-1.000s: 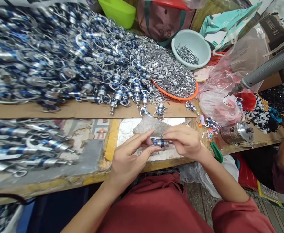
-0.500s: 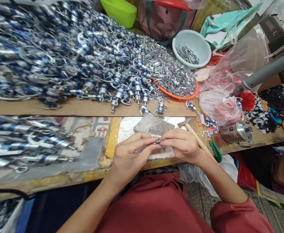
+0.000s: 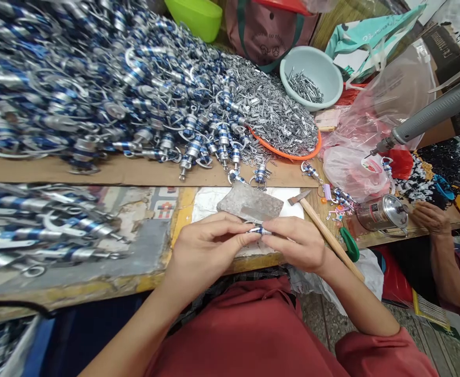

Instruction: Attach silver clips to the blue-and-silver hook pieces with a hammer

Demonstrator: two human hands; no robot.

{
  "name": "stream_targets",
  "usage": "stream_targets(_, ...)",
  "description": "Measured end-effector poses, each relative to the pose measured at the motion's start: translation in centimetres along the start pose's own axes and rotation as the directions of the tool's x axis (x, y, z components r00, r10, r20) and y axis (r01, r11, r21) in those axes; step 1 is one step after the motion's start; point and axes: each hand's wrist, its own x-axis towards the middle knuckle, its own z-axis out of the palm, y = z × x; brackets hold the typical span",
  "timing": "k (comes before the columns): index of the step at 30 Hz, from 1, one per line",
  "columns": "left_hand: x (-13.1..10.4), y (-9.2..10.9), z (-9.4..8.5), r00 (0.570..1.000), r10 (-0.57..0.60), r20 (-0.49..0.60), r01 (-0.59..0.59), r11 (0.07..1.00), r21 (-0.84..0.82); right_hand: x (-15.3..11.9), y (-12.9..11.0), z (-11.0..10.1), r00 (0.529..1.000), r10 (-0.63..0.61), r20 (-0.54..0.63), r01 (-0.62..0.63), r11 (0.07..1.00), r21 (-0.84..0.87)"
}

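Between my two hands is a small blue-and-silver metal piece (image 3: pixel 258 230), pinched at both ends by fingertips. My left hand (image 3: pixel 210 241) grips its left end with thumb and forefinger. From the other side, my right hand (image 3: pixel 296 242) closes on the right end; fingers cover much of the piece. Just beyond lies a flat grey stone-like block (image 3: pixel 249 201) on white paper (image 3: pixel 204 203). A hammer (image 3: pixel 324 225) with a wooden handle rests to the right, its handle running past my right wrist.
A large heap of blue-and-silver metal assemblies (image 3: pixel 135 89) covers the back left. An orange-rimmed tray (image 3: pixel 293 156) holds small metal plates; a pale bowl (image 3: pixel 332 78) holds pins. A grey power screwdriver (image 3: pixel 430 115) hangs at right, above a metal pot (image 3: pixel 379 213). A co-worker's hand (image 3: pixel 432 217) is at far right.
My hands have drawn slightly apart, and more of the blue-and-silver piece shows between them. At far right, the co-worker's hand has come up onto the table by the small parts.
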Motion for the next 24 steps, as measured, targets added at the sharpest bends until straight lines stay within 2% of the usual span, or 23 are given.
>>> stream_targets(3,0.1,0.2,-0.3,0.993,0.115,0.023,-0.117,0.989,0.086,0.1,0.0,0.0,0.998,0.064,-0.013,-0.064,0.998,0.028)
stream_targets(5,0.0,0.2,-0.3,0.990,0.140,0.021,-0.141,0.985,0.095,0.1,-0.2,0.1,0.990,0.142,-0.021,-0.140,0.986,0.088)
stream_targets(8,-0.3,0.0,-0.3,0.999,0.019,0.026,-0.019,1.000,0.002,0.3,-0.5,0.2,0.969,0.247,-0.006,-0.242,0.953,0.185)
stream_targets(11,-0.6,0.0,-0.1,0.991,-0.119,0.058,0.124,0.989,-0.085,0.5,-0.9,-0.1,0.966,0.257,0.008,-0.252,0.942,0.224)
stream_targets(14,-0.7,0.1,0.1,0.992,-0.116,0.050,0.120,0.989,-0.088,0.5,-1.1,-0.4,0.968,0.250,0.009,-0.246,0.945,0.215)
stream_targets(16,-0.8,0.2,0.3,0.991,-0.124,0.041,0.128,0.986,-0.112,0.6,-1.2,-0.4,0.956,0.293,0.010,-0.287,0.930,0.228)
stream_targets(21,-1.5,0.2,0.8,0.954,-0.301,0.008,0.291,0.916,-0.277,1.0,-1.5,0.0,0.887,0.461,-0.028,-0.428,0.843,0.325)
stream_targets(24,-1.8,-0.3,1.0,0.931,-0.364,0.004,0.345,0.878,-0.332,1.3,-0.9,-0.3,0.856,0.512,0.073,-0.503,0.792,0.347)
